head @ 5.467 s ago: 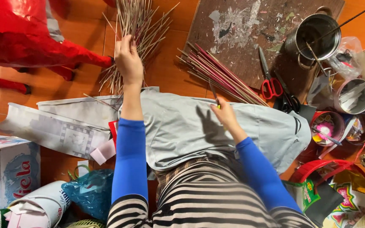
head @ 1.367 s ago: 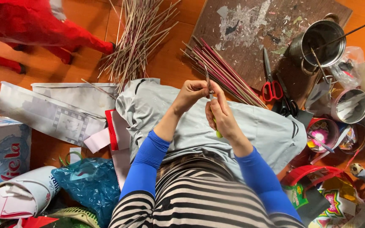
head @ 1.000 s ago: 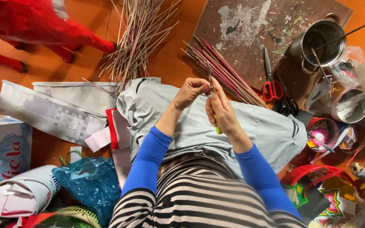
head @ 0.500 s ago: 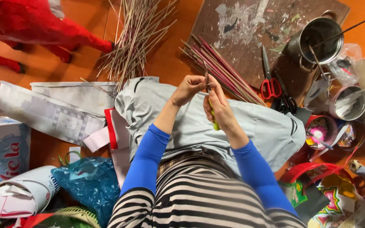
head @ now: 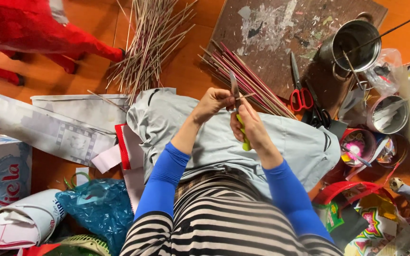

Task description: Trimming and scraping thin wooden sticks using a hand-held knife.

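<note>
Hands (head: 233,114), two, hold one knife (head: 239,118) and one stick (head: 246,96).

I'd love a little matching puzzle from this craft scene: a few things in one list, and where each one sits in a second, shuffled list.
Things:
1. knife
2. red-handled scissors
3. metal pot
4. loose pile of plain sticks

Places:
A. on the paint-stained board, beside the reddish sticks
B. at the board's far right corner, with a thin stick leaning in it
C. in the right hand, over the grey cloth
D. on the orange floor, next to the red figure

Pairs: 1-C, 2-A, 3-B, 4-D
</note>
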